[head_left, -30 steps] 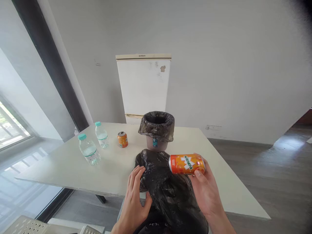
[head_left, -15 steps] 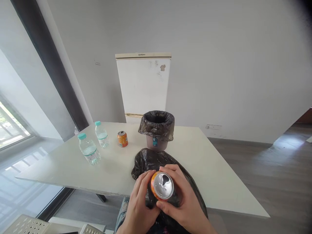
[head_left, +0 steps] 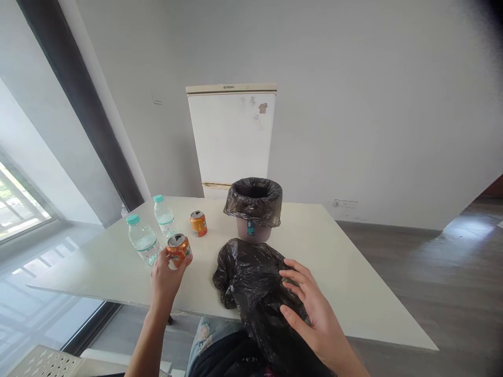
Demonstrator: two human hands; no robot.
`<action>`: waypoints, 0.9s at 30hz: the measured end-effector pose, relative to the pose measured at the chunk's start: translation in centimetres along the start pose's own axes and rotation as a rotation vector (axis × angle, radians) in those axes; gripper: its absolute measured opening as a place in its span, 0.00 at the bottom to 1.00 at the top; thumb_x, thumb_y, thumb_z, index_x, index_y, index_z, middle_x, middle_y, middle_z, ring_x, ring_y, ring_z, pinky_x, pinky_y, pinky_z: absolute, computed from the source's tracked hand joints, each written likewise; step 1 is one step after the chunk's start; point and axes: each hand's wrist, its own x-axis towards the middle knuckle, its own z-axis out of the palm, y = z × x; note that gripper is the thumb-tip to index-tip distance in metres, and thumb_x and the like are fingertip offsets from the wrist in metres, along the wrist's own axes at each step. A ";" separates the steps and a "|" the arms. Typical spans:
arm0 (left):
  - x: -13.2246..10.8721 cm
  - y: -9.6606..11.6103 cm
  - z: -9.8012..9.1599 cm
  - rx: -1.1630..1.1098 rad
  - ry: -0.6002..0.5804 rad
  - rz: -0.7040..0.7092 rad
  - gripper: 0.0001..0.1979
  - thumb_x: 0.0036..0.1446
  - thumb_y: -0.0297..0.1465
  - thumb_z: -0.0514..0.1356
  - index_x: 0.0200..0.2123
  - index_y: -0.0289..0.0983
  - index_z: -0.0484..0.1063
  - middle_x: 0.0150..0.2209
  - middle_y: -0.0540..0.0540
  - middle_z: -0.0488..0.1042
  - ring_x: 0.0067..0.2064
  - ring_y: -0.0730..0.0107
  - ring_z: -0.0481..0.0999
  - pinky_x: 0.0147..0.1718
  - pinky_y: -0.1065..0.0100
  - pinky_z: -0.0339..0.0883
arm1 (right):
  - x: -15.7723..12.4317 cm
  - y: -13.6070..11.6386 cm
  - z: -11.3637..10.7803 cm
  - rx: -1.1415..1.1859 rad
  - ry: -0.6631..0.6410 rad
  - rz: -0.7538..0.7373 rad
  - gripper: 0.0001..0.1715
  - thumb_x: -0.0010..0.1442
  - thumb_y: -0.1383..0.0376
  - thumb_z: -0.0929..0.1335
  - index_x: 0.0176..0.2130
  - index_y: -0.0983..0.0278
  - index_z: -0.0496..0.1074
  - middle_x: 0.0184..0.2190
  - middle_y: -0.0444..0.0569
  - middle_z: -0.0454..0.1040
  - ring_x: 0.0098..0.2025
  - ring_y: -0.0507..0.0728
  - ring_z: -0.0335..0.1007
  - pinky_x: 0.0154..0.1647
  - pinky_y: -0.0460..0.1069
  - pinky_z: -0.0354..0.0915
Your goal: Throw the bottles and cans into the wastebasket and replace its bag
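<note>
My left hand [head_left: 167,275] is closed round an orange soda can [head_left: 178,248], held upright at the white table [head_left: 118,267], just right of the nearer water bottle [head_left: 142,240]. My right hand [head_left: 310,306] is open, fingers spread, resting on a crumpled black plastic bag [head_left: 251,277] that hangs over the table's near edge onto my lap. A second orange can [head_left: 198,223] stands farther back, next to a second water bottle [head_left: 164,216].
A small bin lined with a black bag [head_left: 254,208] stands behind the crumpled bag. A white fridge [head_left: 231,139] is against the wall behind the table. A window runs along the left; wooden floor lies to the right.
The can passed from my right hand to my left, which carried it left to the bottles. My right hand opened and settled on the black bag.
</note>
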 end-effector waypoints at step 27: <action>-7.7 6.0 1.3 -0.200 -0.448 0.186 0.23 0.59 0.42 0.65 0.56 0.40 0.74 0.51 0.38 0.82 0.52 0.50 0.82 0.49 0.55 0.76 | 2.2 6.5 -4.3 -0.425 0.122 0.216 0.20 0.66 0.47 0.69 0.32 0.57 0.77 0.28 0.49 0.78 0.26 0.59 0.69 0.30 0.54 0.67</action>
